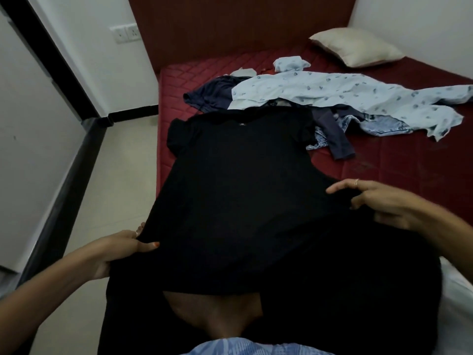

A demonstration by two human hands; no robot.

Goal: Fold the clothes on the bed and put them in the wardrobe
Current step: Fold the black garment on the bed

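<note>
gripping black dress (238, 180) between fingers (147, 245)

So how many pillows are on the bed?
1. The cream pillow lies at the far right corner of the red mattress, against the headboard, beyond the pile of clothes. More could be out of view to the right.

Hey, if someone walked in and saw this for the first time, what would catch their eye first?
Probably the big black garment spread over the near corner of the dark red mattress, with the left hand gripping its near left edge and the right hand holding its right side. Behind it lies a pale blue printed shirt on a heap of unfolded clothes, and a cream pillow sits in the far right corner.
</note>
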